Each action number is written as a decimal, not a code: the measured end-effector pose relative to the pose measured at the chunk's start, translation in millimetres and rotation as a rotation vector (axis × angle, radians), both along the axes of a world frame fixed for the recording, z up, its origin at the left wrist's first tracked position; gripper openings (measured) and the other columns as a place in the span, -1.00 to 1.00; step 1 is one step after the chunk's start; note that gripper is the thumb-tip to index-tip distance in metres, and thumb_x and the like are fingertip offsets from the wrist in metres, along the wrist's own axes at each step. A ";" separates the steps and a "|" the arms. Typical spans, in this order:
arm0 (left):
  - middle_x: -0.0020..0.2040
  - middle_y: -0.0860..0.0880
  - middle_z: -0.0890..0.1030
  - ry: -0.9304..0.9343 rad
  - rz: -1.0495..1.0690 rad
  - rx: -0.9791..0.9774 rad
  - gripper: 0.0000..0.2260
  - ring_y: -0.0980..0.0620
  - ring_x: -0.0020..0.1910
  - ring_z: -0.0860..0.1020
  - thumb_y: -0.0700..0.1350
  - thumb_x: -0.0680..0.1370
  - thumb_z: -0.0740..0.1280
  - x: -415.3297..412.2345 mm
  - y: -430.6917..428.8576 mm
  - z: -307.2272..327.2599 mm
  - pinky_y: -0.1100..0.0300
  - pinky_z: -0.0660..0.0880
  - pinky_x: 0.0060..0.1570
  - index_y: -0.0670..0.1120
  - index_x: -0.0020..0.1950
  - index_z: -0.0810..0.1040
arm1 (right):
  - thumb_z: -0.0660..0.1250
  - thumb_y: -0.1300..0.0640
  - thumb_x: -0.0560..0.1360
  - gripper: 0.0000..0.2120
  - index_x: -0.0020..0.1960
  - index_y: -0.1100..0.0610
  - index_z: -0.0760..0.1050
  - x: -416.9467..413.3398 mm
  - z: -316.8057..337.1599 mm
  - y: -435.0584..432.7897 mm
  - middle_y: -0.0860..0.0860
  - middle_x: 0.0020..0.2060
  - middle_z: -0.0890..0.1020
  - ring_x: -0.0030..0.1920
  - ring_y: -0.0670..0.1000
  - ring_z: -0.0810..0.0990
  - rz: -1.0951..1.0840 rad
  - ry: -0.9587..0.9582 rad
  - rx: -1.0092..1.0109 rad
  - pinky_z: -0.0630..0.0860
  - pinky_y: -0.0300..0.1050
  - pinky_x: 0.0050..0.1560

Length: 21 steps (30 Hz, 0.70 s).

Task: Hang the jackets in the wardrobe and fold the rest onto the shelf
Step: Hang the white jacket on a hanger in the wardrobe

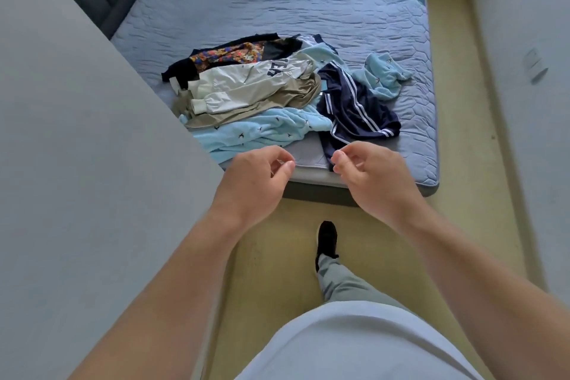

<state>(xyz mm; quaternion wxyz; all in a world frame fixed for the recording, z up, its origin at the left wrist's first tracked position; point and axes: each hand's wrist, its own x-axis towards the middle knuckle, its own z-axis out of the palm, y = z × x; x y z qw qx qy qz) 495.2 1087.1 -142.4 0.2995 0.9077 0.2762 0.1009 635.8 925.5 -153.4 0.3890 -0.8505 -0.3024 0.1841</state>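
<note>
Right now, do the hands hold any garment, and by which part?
Nothing is held. The left hand and the right hand are loosely curled and empty, in front of the clothes pile on the mattress.

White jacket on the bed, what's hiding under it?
Beneath the jacket a brown garment pokes out, lying on a blue fleece. The garment's covered middle, and anything else below, cannot be seen.
</note>
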 end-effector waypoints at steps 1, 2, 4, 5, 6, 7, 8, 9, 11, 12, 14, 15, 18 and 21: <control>-0.24 0.24 0.61 0.004 0.000 -0.001 -0.91 0.25 -0.22 0.58 0.04 0.60 0.36 13.1 13.9 -4.3 0.30 0.53 -0.20 0.11 0.02 0.66 | 0.27 -0.05 0.63 -0.80 0.00 -0.02 0.64 13.7 -5.2 14.1 -0.17 -0.21 0.68 -0.14 -0.16 0.63 -0.009 0.014 0.007 0.53 -0.18 -0.13; -0.25 0.24 0.61 0.009 -0.001 0.002 -0.92 0.25 -0.22 0.58 0.03 0.60 0.36 25.8 27.7 -8.0 0.31 0.52 -0.21 0.11 0.01 0.66 | 0.27 -0.05 0.63 -0.79 0.00 -0.01 0.64 27.1 -10.2 29.0 -0.16 -0.20 0.69 -0.13 -0.15 0.64 -0.014 0.030 0.015 0.54 -0.16 -0.12; -0.26 0.23 0.60 0.039 0.004 0.009 -0.92 0.25 -0.23 0.57 0.02 0.60 0.37 51.1 55.4 -12.5 0.31 0.48 -0.22 0.11 0.00 0.66 | 0.27 -0.04 0.63 -0.79 0.01 0.02 0.65 54.5 -18.0 59.9 -0.14 -0.20 0.69 -0.12 -0.12 0.64 -0.011 0.062 0.022 0.55 -0.13 -0.07; -0.26 0.23 0.60 0.062 0.012 0.005 -0.92 0.25 -0.25 0.56 0.02 0.60 0.37 66.8 71.4 -13.6 0.31 0.46 -0.23 0.11 0.00 0.66 | 0.27 -0.04 0.63 -0.78 0.02 0.03 0.65 71.3 -20.3 77.0 -0.14 -0.20 0.68 -0.12 -0.10 0.64 -0.008 0.077 0.015 0.55 -0.11 -0.05; -0.26 0.22 0.59 0.086 0.018 -0.002 -0.92 0.24 -0.26 0.55 0.01 0.60 0.37 77.2 83.5 -13.7 0.29 0.44 -0.23 0.10 0.00 0.66 | 0.27 -0.04 0.63 -0.78 0.02 0.04 0.65 82.9 -21.1 90.1 -0.13 -0.19 0.68 -0.12 -0.09 0.64 0.000 0.086 0.003 0.54 -0.10 -0.03; -0.27 0.21 0.59 0.104 0.021 -0.008 -0.92 0.24 -0.28 0.54 0.01 0.60 0.37 86.8 94.6 -12.3 0.28 0.43 -0.24 0.10 0.00 0.65 | 0.27 -0.04 0.64 -0.77 0.03 0.05 0.65 93.3 -20.7 101.8 -0.12 -0.19 0.68 -0.13 -0.09 0.63 0.011 0.097 -0.009 0.54 -0.08 -0.02; -0.27 0.20 0.59 0.116 0.025 -0.013 -0.93 0.23 -0.29 0.54 0.01 0.60 0.36 98.7 107.6 -9.9 0.28 0.42 -0.24 0.10 -0.01 0.65 | 0.27 -0.04 0.64 -0.77 0.04 0.06 0.65 106.5 -20.6 114.5 -0.11 -0.19 0.68 -0.14 -0.09 0.63 0.023 0.110 -0.014 0.55 -0.07 -0.02; -0.27 0.19 0.60 0.120 0.031 -0.014 -0.93 0.22 -0.29 0.54 0.01 0.60 0.36 110.8 120.6 -7.6 0.27 0.42 -0.24 0.10 -0.01 0.65 | 0.26 -0.03 0.64 -0.76 0.04 0.07 0.64 119.4 -20.5 127.5 -0.09 -0.19 0.68 -0.15 -0.08 0.62 0.036 0.118 -0.020 0.55 -0.05 -0.01; -0.27 0.18 0.60 0.126 0.041 -0.009 -0.92 0.20 -0.29 0.55 0.01 0.60 0.37 133.4 144.6 -3.2 0.26 0.44 -0.24 0.09 0.00 0.66 | 0.26 -0.02 0.64 -0.75 0.01 0.09 0.64 142.5 -19.1 153.4 -0.05 -0.19 0.68 -0.16 -0.04 0.62 0.058 0.115 -0.044 0.55 0.00 0.00; -0.27 0.18 0.60 0.129 0.043 -0.007 -0.92 0.20 -0.28 0.55 0.00 0.60 0.37 143.7 156.2 -1.8 0.26 0.44 -0.24 0.08 0.00 0.66 | 0.26 -0.01 0.64 -0.74 -0.01 0.11 0.64 152.8 -17.9 165.8 -0.03 -0.18 0.69 -0.15 -0.02 0.62 0.066 0.109 -0.057 0.54 0.02 0.01; -0.28 0.17 0.60 0.143 0.048 -0.011 -0.92 0.19 -0.28 0.55 -0.01 0.60 0.37 160.2 176.8 -2.1 0.26 0.43 -0.25 0.07 0.00 0.66 | 0.26 -0.01 0.64 -0.74 -0.02 0.12 0.64 169.8 -15.1 187.8 -0.02 -0.17 0.69 -0.13 0.00 0.61 0.071 0.109 -0.069 0.53 0.03 0.02; -0.28 0.16 0.60 0.150 0.050 -0.022 -0.92 0.18 -0.28 0.55 -0.01 0.60 0.37 167.5 186.6 -3.4 0.24 0.44 -0.25 0.06 0.00 0.66 | 0.26 -0.01 0.64 -0.74 0.00 0.11 0.65 176.7 -14.5 197.7 -0.02 -0.17 0.69 -0.13 0.00 0.62 0.067 0.114 -0.071 0.53 0.02 0.02; -0.28 0.14 0.61 0.170 0.027 -0.056 -0.91 0.15 -0.28 0.55 -0.02 0.60 0.37 188.1 214.1 -11.3 0.17 0.50 -0.21 0.05 0.00 0.67 | 0.26 -0.02 0.65 -0.75 0.03 0.09 0.65 193.5 -14.9 222.8 -0.05 -0.13 0.70 -0.09 -0.03 0.62 0.053 0.108 -0.096 0.54 -0.02 0.02; -0.28 0.15 0.61 0.190 -0.023 -0.052 -0.91 0.15 -0.27 0.56 0.01 0.60 0.37 209.7 244.0 -24.0 0.15 0.51 -0.20 0.07 -0.01 0.66 | 0.24 -0.03 0.65 -0.74 0.03 0.08 0.64 207.2 -18.7 244.7 -0.08 -0.13 0.69 -0.08 -0.04 0.63 0.016 0.101 -0.123 0.54 -0.04 0.00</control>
